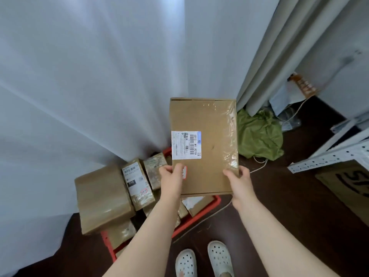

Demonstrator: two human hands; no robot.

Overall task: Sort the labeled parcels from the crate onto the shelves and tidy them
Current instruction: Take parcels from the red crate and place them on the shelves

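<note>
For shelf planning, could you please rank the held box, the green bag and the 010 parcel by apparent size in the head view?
1. held box, though being nearest the camera inflates it
2. green bag
3. 010 parcel

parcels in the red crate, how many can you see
5 clearly: a big plain box on the left, the 010-labelled parcel beside it, a taped parcel behind that, a low parcel under the big box, a white-labelled parcel beneath the held box. Others may be hidden.
</note>
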